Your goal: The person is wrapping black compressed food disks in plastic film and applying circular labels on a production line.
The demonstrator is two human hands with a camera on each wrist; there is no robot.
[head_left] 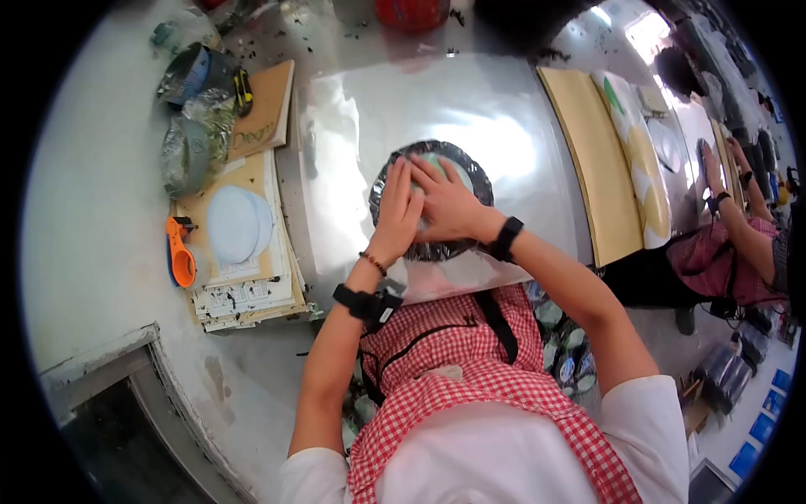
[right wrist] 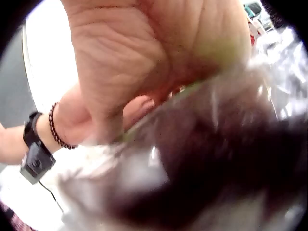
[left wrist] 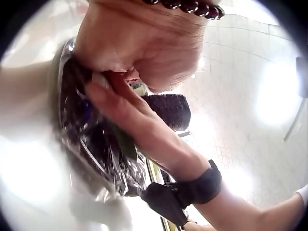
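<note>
A round, flat dark item in glossy clear plastic film lies on the sheet-covered table before me; a pale green disc shows on its top. My left hand, with a beaded bracelet at the wrist, rests on its left part with the fingers stretched forward. From the right, my right hand lies over the middle, its fingers straight and overlapping the left ones. In the left wrist view crinkled film stands along the item's side. The right wrist view shows a blurred palm over the film.
Left of the sheet lie white round discs on stacked cardboard, an orange tape dispenser, plastic-wrapped rolls and a yellow cutter. Cardboard lies to the right. A red container stands behind. Another person works at far right.
</note>
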